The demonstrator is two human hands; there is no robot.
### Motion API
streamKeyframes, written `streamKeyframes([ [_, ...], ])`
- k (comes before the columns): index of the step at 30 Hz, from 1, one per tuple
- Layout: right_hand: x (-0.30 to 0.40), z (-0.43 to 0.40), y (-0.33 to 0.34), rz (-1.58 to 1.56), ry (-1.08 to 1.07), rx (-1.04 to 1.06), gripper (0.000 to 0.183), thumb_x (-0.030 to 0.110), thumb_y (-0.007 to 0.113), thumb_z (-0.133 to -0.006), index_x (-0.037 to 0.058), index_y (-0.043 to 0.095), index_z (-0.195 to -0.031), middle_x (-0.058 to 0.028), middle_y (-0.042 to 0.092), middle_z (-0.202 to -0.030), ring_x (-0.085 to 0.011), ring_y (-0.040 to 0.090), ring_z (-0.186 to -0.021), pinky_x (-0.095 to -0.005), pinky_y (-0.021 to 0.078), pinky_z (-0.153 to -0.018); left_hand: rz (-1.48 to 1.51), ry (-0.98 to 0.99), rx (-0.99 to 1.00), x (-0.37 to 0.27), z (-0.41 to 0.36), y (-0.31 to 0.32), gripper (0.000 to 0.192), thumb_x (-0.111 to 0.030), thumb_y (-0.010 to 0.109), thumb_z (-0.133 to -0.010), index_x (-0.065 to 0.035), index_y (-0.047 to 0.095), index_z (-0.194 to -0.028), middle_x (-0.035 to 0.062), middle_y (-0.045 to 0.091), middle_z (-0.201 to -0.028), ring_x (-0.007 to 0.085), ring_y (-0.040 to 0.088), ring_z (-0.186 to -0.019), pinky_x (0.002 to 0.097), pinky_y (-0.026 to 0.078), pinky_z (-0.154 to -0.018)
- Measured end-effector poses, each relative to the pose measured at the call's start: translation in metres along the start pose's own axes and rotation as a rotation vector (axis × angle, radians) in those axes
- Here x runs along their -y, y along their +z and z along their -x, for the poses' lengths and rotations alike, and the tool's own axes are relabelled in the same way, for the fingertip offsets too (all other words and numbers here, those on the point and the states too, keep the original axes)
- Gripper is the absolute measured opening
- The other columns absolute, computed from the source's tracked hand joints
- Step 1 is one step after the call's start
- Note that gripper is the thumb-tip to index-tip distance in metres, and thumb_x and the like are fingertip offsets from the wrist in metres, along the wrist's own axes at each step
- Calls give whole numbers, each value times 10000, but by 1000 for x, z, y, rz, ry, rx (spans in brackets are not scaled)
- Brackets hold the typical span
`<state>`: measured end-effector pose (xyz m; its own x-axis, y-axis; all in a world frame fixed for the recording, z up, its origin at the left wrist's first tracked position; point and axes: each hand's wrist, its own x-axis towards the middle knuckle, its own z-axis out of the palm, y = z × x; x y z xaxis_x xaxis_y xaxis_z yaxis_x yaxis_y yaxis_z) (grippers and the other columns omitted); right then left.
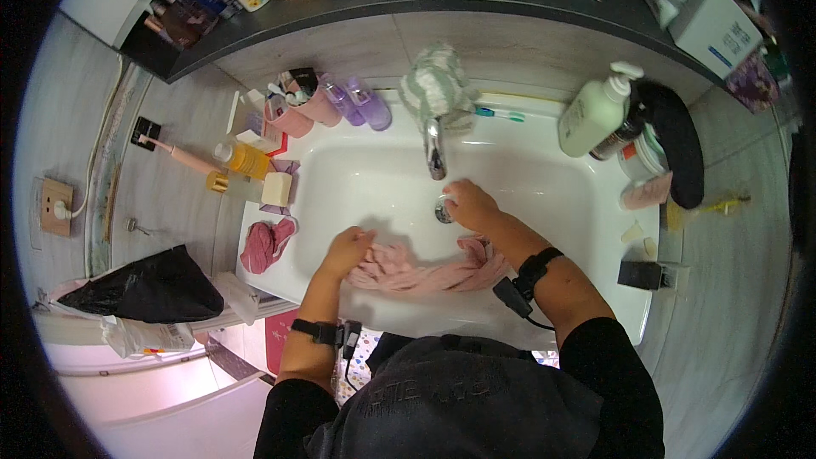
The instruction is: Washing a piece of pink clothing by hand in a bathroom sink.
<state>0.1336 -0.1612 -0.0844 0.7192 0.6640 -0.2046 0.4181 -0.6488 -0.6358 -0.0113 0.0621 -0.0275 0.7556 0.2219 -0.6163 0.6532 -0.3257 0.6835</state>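
A wet pink cloth (417, 275) lies bunched across the front part of the white washbasin (363, 172). My left hand (349, 250) is at the cloth's left end with fingers curled; whether they grip it is partly hidden. Over the metal drain (444, 209) is my right hand (470, 205), its fingertips at the drain's right edge and the cloth's right end below the wrist. The chrome faucet (435, 153) stands just behind that hand, with a green and white striped cloth (437, 86) draped over its base.
Pink cups (290, 116), purple bottles (370, 105) and a soap bar (276, 189) stand along the left rim, near a dark pink cloth (264, 245). A toothbrush (500, 115) lies on the back rim. A green pump bottle (593, 116) stands at right. A dark shelf (433, 11) overhangs the back.
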Motion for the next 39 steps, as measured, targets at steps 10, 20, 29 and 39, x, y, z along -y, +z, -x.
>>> streamKeyframes([
  [10, 32, -107, -12, -122, -217, -360, 265, 110, 574, -799, 46, 542, -1054, -171, 577, -978, -299, 593, -840, -371, 481, -738, -694, 254, -388, 77, 20, -13, 606, -296, 624, -763, 6, 425, -1249, 282, 415, -1273, 414, 430, -1161, 434, 385, -958],
  [20, 95, -117, -67, -665, -187, -259, 695, 135, 476, -907, 40, 34, -1436, -128, 590, -1104, -142, 582, -828, -250, 475, -766, -815, 239, -358, 11, 3, -14, 582, -389, 573, -822, -30, 440, -1261, 219, 476, -1239, 365, 447, -1172, 441, 360, -983],
  [29, 40, -52, -18, -1617, 277, -250, 222, 172, 502, -897, 38, 534, -1071, -74, 587, -949, -152, 571, -801, -272, 471, -696, 1178, -163, 366, -76, -80, 83, 351, -400, 440, -922, -136, 532, -1134, 51, 569, -1066, 170, 511, -1003, 362, 404, -889],
  [39, 15, 40, 25, -1119, 435, -328, 339, 240, 433, -916, -14, 523, -1120, -138, 521, -1126, -225, 510, -1059, -333, 386, -929, 1198, -138, 445, -56, -112, 147, 434, -396, 428, -913, -63, 517, -1176, 131, 581, -1080, 236, 539, -992, 368, 410, -922],
])
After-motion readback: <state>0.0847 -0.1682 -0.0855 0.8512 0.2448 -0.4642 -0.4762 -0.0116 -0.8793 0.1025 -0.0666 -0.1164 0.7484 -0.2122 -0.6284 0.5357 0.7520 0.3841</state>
